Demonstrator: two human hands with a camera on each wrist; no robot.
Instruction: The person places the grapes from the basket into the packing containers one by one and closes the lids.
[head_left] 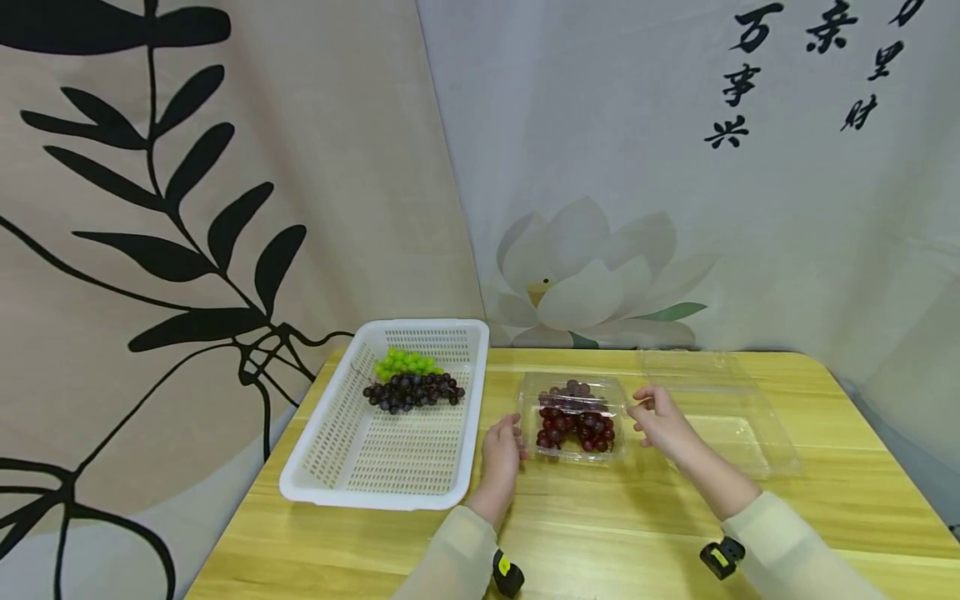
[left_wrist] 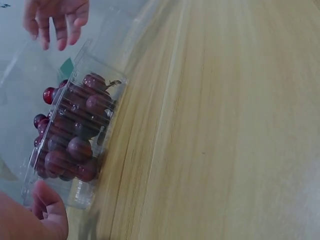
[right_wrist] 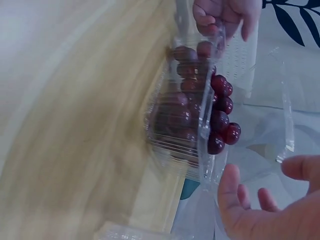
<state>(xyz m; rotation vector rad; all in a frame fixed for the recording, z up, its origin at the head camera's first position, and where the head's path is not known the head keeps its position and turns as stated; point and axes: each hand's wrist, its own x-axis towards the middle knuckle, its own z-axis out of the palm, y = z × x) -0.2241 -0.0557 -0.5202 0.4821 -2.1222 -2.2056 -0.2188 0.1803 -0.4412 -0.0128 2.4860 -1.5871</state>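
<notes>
Dark red grapes (head_left: 573, 429) lie in a clear plastic box (head_left: 528, 446) on the table, some rising above its rim in the wrist views. A clear lid edge (right_wrist: 288, 120) stands raised above the grapes in the right wrist view. My left hand (head_left: 501, 457) is at the box's left end, fingers extended along its side and thumb (left_wrist: 47, 195) right at the corner. Beyond the box's right end, my right hand (head_left: 663, 421) hovers with fingers loosely bent and nothing between them. In the right wrist view, a gap separates that hand (right_wrist: 275, 205) from the grapes.
A white slotted basket (head_left: 315, 479) stands to the left, holding green grapes (head_left: 405, 363) and black grapes (head_left: 412, 392). Another clear plastic container (head_left: 772, 429), lid open, lies at the right on the wooden table (head_left: 600, 542). A printed curtain (head_left: 360, 167) hangs behind.
</notes>
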